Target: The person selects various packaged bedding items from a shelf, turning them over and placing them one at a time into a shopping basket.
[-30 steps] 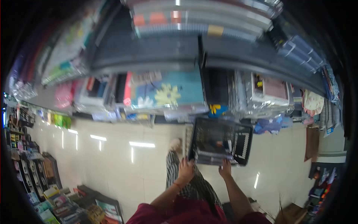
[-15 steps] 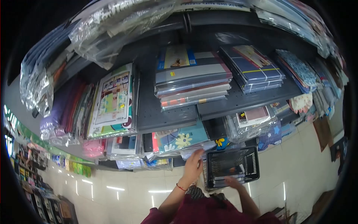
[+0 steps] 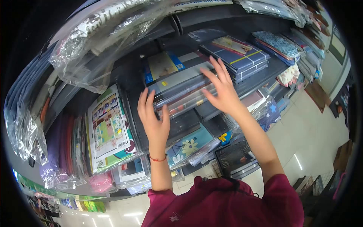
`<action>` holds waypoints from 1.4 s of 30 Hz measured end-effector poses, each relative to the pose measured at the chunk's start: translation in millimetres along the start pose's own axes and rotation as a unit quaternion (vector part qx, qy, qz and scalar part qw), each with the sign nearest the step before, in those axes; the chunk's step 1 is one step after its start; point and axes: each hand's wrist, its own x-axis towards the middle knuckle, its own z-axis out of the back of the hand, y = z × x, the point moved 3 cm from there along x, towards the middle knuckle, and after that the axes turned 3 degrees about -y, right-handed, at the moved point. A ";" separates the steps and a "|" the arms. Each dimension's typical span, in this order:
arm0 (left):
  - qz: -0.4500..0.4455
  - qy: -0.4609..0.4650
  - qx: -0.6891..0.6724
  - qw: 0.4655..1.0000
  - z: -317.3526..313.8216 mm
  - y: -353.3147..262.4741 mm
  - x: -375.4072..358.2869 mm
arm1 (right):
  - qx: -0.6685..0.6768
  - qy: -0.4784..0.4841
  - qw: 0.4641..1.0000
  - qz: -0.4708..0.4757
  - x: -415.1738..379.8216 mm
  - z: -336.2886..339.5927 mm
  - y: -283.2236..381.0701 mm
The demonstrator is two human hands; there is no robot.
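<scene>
Both hands are raised to a stack of plastic-wrapped flat packages (image 3: 185,77) on the dark shelf. My left hand (image 3: 153,117), with a red string at its wrist, is at the stack's left end, fingers spread. At the right part of the stack, my right hand (image 3: 221,85) has its fingers apart over the top and front edge. Neither hand is closed on anything. A yellow sticker and a blue-edged picture card show on the top package. To the right lies a stack of blue packages (image 3: 242,56) with a yellow band.
A white and green printed package (image 3: 109,128) leans on the left of the shelf. Clear plastic (image 3: 83,56) hangs at the upper left. Below are a teal flowered package (image 3: 189,147) and a black basket (image 3: 230,155) holding packages. Tiled floor (image 3: 302,128) shows at right.
Both hands have moved up and forward from near the basket to the package stack. The view has shifted and tilted, and the stack appears further left.
</scene>
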 end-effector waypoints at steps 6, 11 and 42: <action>-0.004 0.043 -0.006 0.999 -17.9 22.0 -3.1 | -0.074 -0.016 0.997 -0.024 -1.2 -27.4 -19.6; 0.001 -0.005 -0.012 1.000 -6.9 -6.8 -22.4 | -0.090 -0.088 0.992 -0.010 -23.6 -8.8 -18.9; 0.210 0.568 -0.139 0.784 -188.5 -123.4 -519.7 | -0.054 0.276 0.885 -0.371 -565.9 138.1 -186.6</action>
